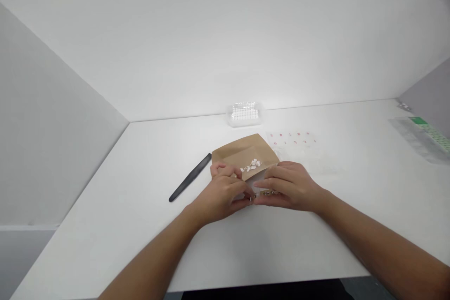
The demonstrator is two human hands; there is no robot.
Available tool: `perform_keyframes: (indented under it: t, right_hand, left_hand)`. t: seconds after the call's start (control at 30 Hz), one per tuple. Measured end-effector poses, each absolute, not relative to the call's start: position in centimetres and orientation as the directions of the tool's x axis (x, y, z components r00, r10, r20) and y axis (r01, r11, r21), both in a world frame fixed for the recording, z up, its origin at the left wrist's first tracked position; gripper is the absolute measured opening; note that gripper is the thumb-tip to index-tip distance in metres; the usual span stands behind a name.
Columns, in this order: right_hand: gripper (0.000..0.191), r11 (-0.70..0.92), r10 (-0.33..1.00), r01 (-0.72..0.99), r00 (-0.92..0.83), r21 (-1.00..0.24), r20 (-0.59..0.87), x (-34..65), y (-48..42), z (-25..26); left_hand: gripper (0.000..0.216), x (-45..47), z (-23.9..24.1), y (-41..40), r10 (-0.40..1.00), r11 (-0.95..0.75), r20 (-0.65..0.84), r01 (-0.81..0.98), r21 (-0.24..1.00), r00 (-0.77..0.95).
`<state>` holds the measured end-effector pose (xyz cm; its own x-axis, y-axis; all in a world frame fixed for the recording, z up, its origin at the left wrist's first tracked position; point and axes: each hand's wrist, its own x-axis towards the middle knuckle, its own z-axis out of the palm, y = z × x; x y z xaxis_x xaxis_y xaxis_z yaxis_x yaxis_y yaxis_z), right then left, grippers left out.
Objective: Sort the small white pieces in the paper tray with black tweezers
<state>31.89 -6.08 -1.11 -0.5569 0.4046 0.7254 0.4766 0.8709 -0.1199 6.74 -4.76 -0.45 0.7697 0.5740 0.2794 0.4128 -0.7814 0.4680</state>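
Observation:
My left hand (225, 192) and my right hand (291, 185) meet in front of a brown paper tray (242, 144). The left thumb and index finger pinch something tiny and shiny, too small to name. Close against it, the right fingertips are also drawn together, and what they hold is mostly hidden. A few small metallic pieces (270, 192) show beneath the right fingers. Small white pieces (253, 165) lie in a loose heap inside the tray. Its near left part is covered by my left hand.
Left of the tray lies a long black tool (190, 178). A clear plastic box (245, 115) with white contents stands by the back wall. Right of the tray is a transparent sheet with red marks (290, 138). A clear bag with a green label (422, 136) lies far right.

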Motion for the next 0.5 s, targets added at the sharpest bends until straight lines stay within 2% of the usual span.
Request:
perform_keyframes:
  t: [0.3, 0.5]
  right_hand:
    - [0.025, 0.858, 0.490, 0.474, -0.646, -0.197, 0.585, 31.60, -6.48, -1.04]
    - [0.022, 0.853, 0.504, 0.485, -0.666, -0.195, 0.550, 31.43, -6.84, -0.56]
  left_hand:
    - [0.010, 6.87, -0.67, -5.05, 0.608, -0.765, 0.283, 0.451, 0.460, 0.742]
    - [0.018, 6.80, -0.95, -4.94, 0.606, -0.775, 0.296, 0.464, 0.429, 0.738]
